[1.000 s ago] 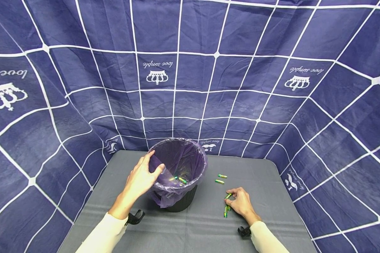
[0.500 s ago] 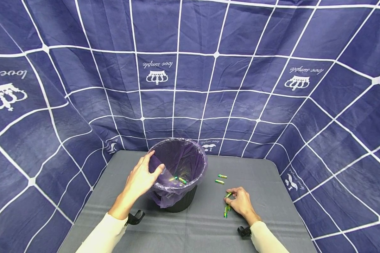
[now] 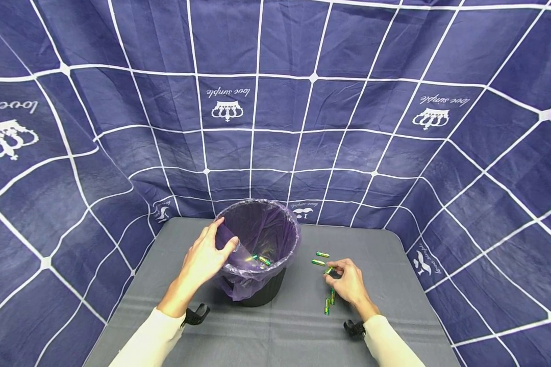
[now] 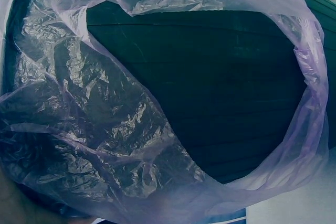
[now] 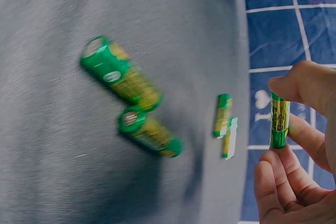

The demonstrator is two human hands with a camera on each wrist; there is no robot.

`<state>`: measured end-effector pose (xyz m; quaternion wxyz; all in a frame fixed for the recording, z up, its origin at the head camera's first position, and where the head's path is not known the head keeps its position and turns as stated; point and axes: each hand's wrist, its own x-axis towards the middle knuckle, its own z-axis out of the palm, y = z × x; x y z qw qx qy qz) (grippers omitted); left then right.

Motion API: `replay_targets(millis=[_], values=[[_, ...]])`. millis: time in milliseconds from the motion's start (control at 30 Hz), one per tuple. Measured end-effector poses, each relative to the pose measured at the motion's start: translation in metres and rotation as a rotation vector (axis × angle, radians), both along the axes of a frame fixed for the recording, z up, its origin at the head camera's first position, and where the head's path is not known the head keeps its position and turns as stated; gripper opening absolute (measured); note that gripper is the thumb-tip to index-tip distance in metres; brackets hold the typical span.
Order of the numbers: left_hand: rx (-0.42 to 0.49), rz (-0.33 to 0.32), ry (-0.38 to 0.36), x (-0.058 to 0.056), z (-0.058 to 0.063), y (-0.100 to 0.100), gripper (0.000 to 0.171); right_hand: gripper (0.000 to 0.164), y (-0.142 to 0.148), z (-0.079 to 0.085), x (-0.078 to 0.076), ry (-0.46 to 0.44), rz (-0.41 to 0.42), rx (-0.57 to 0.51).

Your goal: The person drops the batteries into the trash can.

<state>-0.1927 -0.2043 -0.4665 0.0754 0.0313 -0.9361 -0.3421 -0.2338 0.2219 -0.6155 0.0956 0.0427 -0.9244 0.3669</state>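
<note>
My left hand holds the near-left rim of a black trash can lined with a translucent purple bag. In the left wrist view the bag is folded over the can's dark ribbed side. Thumb and fingers of my right hand pinch a green and yellow battery, held upright above the table in the right wrist view. Two more batteries lie close together below that hand, and another two lie to its upper left. Inside the can, a few batteries show at the bottom.
A grey cloth-covered table carries everything. Blue curtains with white grid lines rise at the back and both sides. A black strap sits at my left wrist and another strap at my right.
My right hand has lifted a battery from the near group and moved slightly away from me and up, uncovering the two batteries there. My left hand has stayed at the rim.
</note>
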Motion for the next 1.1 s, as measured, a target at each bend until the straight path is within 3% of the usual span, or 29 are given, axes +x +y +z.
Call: replay_targets(millis=[333,767,1100], values=[[-0.003,-0.008,0.012,0.001,0.003,0.002,0.082,0.038,-0.012,0.042,-0.010,0.101,0.085,-0.032],[-0.006,-0.003,0.006,0.002,0.003,0.003,0.082,0.043,-0.034,0.114,-0.022,0.294,0.213,-0.040],[-0.005,-0.001,0.005,0.000,-0.001,0.002,0.083,0.043,-0.056,0.161,-0.030,0.323,0.292,-0.078]])
